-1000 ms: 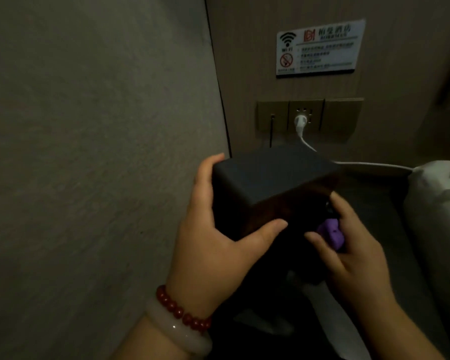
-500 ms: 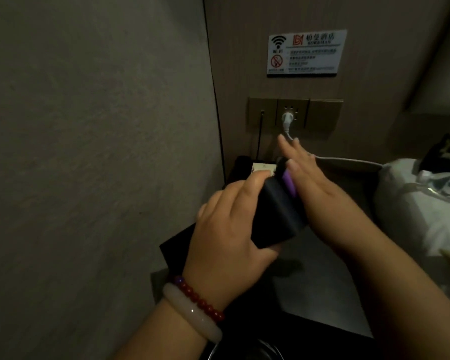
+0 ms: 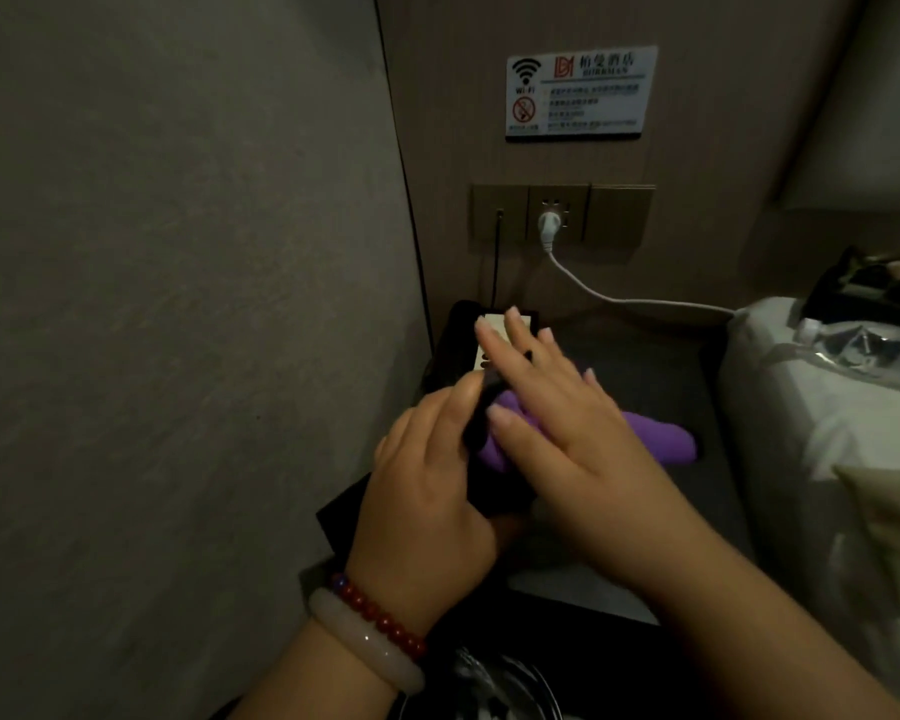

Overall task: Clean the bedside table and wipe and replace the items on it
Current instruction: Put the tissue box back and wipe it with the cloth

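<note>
Filling the corner beside the white bed (image 3: 801, 459), the dark surface (image 3: 661, 361) carries a black box (image 3: 494, 496) near its left edge, by the wall. The left hand (image 3: 427, 501) curls its fingers round the box. The right hand (image 3: 557, 407) lies flat with fingers straight and spread, pressing a purple cloth (image 3: 666, 439) against the box's top, and the cloth's other end trails toward the bed.

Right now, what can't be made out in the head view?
Head view:
The black box: mostly covered by the left hand and right hand.
The purple cloth: middle hidden under the right hand.
The dark device with white label: partly behind blurred fingertips.
The wall sign: print too small to read.
The shiny item at the bottom edge: cut off, too dark to identify.
</note>
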